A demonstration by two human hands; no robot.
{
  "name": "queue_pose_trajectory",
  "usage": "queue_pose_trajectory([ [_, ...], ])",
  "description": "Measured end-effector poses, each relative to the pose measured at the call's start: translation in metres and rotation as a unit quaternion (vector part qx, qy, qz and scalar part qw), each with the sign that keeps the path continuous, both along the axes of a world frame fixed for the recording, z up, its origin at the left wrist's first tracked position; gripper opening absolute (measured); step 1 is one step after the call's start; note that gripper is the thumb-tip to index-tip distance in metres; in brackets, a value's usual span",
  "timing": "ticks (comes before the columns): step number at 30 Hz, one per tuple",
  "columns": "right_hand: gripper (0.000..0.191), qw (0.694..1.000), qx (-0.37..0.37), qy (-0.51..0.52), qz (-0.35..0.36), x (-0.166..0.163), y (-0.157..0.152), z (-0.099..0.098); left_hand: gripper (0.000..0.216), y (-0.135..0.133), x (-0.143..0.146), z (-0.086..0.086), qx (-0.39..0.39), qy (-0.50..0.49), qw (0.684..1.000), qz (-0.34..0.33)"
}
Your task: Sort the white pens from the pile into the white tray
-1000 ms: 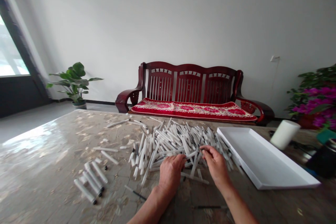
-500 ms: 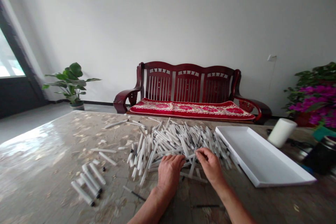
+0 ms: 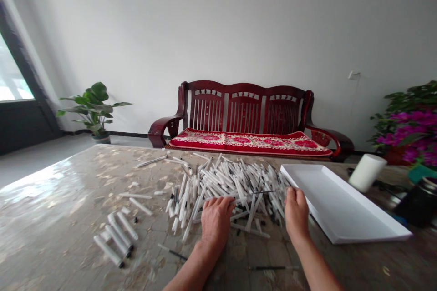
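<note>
A big heap of white pen barrels (image 3: pixel 232 179) lies in the middle of the marbled table (image 3: pixel 61 200). At the heap's near edge, my left hand (image 3: pixel 215 223) has its fingers curled on a white barrel. My right hand (image 3: pixel 296 211) is to the right, next to the tray, with its fingers pinched together. A thin dark refill (image 3: pixel 264 192) stretches in a line between the two hands, and my right fingers hold its right end.
A shallow white tray (image 3: pixel 344 216) lies right of the heap, with a white cup (image 3: pixel 367 173) and a dark container (image 3: pixel 416 204) beyond it. A few capped pens (image 3: pixel 118 234) lie at the left. Loose refills (image 3: pixel 269 268) rest near my wrists. A wooden sofa (image 3: pixel 246 122) stands behind the table.
My right hand has moved right, away from the left hand, and the thin refill now spans the gap between them. The left hand stayed at the heap's edge.
</note>
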State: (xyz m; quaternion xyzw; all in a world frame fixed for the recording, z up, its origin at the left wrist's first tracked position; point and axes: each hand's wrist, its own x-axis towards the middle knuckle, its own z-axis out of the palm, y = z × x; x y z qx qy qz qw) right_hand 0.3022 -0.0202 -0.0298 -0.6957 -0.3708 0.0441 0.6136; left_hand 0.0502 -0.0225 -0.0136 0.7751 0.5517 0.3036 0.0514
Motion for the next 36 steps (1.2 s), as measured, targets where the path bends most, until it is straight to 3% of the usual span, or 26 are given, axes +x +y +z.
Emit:
queue_pose_trajectory([
  [3,0.033,1.000,-0.009,-0.012,-0.026,0.007,0.000,0.001,0.017,0.000,0.001,0.001,-0.002,-0.001,1.000,0.009],
  [7,0.031,0.991,0.042,-0.128,-0.001,-0.010,-0.004,0.003,0.026,-0.002,0.004,-0.001,-0.005,0.008,1.000,0.007],
  [12,0.018,0.938,0.088,-0.282,0.180,-0.066,-0.026,0.008,0.033,-0.004,0.005,-0.004,-0.010,0.006,1.000,0.003],
  [17,0.017,0.864,0.012,-0.401,0.303,-0.110,-0.046,0.013,0.032,-0.006,0.001,-0.005,0.012,-0.046,0.998,0.028],
  [23,0.006,0.827,-0.001,-0.478,0.296,-0.114,-0.044,0.008,0.033,-0.003,-0.004,-0.004,0.037,-0.126,0.988,0.086],
  [26,0.018,0.818,0.019,-0.507,0.273,-0.110,-0.041,0.007,0.034,-0.004,-0.004,0.002,0.046,-0.150,0.982,0.105],
  [31,0.024,0.813,0.051,-0.518,0.260,-0.106,-0.041,0.009,0.034,0.001,-0.013,0.026,0.000,-0.133,0.982,0.137],
  [36,0.025,0.813,0.077,-0.498,0.294,-0.106,-0.041,0.005,0.037,0.014,-0.051,0.052,-0.050,-0.100,0.972,0.207],
])
